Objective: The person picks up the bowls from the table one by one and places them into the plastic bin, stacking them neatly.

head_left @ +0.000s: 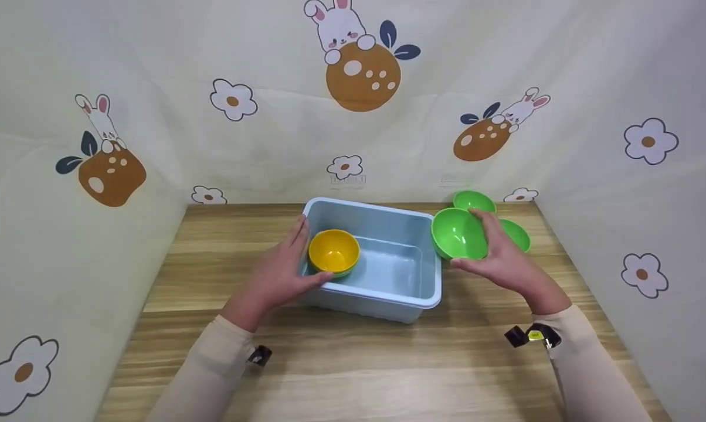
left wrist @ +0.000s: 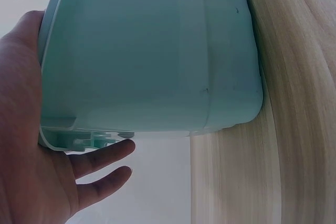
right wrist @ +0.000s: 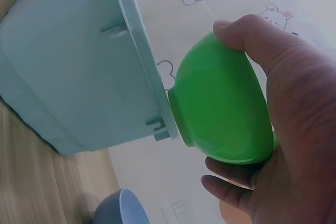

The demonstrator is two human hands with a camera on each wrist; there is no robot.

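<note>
Light-blue plastic tub [head_left: 382, 295] sits on wood-grain tabletop [head_left: 353, 369], long side toward the person. Left hand [head_left: 277, 271] clamped on the tub's left end: thumb laid over the near rim, other fingers along the end; left wrist view shows two fingers extended past the far corner. Inside the tub, left end, a yellow bowl [head_left: 334, 249], mouth up, nested over a green lower bowl [head_left: 345, 274], of which only a sliver shows. Right hand [head_left: 508, 261] clamped on a bright green bowl [head_left: 457, 234] at the tub's right end, thumb and fingers spread across its mouth; bowl tilted, foot toward the tub's rim, contact with it uncertain. Right of the tub, beyond the held bowl: a far green bowl [head_left: 474, 200] and a partly hidden green bowl [head_left: 517, 234]. Behind the tub, pale sheeting [head_left: 271, 152] printed with rabbits and flowers.
</note>
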